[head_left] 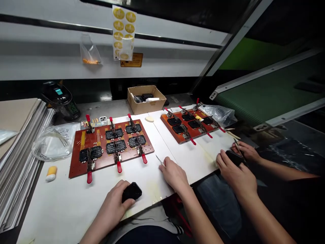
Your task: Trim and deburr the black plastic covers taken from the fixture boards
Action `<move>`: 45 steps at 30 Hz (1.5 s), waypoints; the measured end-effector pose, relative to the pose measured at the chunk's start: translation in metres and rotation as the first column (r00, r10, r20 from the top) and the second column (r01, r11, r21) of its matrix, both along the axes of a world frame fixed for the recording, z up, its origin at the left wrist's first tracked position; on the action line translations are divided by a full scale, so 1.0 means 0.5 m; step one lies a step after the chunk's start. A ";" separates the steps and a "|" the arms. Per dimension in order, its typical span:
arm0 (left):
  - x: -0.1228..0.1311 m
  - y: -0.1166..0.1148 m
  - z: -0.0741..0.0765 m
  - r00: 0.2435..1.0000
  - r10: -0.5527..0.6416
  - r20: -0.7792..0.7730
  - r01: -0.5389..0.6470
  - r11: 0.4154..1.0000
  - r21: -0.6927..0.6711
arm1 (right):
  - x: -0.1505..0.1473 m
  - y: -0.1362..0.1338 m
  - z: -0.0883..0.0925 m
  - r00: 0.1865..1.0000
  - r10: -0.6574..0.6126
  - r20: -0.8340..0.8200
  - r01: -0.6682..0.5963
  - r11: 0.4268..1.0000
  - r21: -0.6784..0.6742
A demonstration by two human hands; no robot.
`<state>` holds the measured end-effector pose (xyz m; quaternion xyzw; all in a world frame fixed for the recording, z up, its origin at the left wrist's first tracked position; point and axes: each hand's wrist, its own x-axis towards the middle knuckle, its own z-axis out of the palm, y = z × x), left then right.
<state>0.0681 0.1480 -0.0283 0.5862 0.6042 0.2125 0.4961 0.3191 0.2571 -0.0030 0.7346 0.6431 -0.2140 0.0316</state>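
Note:
My left hand [115,200] is closed on a small black plastic part [132,191] with cut corners, just above the near edge of the white table. Between the pinched fingers of my right hand [175,174] is a thin pointed metal tool [159,159], its tip aimed up and left; its exact kind is unclear. Beyond both hands lies a reddish-brown fixture board [101,135]. Several black plastic plates sit on it, pressed by toggle clamps with red handles [119,166].
A co-worker's hands [238,176] hold another black part at right, by a second clamp board [177,135]. Stacked cardboard sheets [20,162], a yellow-capped bottle [51,173], a bag of tubing [56,142] and a black container [59,100] stand left. A carton [142,106] sits behind.

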 end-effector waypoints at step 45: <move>0.146 0.047 0.018 0.955 -0.001 -0.295 0.271 0.396 0.877 | -0.008 -0.121 -0.004 -0.064 -0.568 -0.821 0.065 0.818 -0.571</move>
